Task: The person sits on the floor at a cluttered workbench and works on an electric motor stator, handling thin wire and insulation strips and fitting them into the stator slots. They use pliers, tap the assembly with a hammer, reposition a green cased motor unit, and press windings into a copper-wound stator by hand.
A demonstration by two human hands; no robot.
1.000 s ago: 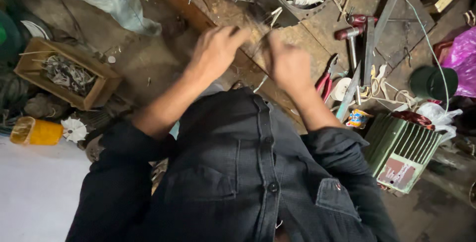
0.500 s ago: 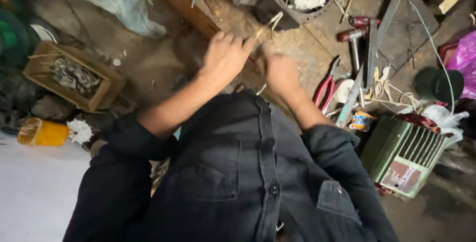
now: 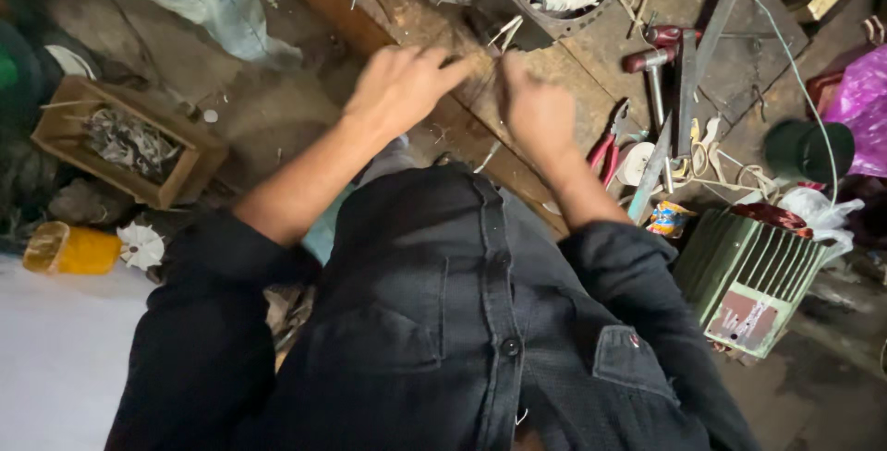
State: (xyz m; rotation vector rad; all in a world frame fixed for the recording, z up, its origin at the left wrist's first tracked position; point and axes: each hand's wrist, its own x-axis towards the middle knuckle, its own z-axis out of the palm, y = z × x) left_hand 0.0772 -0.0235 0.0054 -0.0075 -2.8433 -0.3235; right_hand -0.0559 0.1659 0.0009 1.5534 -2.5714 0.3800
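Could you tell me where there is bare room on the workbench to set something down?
Bare wood lies on the workbench between the right hand and the hammer. Around the red pliers and cords it is crowded.

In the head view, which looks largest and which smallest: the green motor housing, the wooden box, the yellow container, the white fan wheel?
1. Green motor housing
2. Wooden box, looks slightly smaller, though differing distance from the camera makes this unsure
3. Yellow container
4. White fan wheel

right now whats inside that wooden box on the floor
The wooden box holds a heap of grey metal scraps. Whatever lies beneath the heap is covered.
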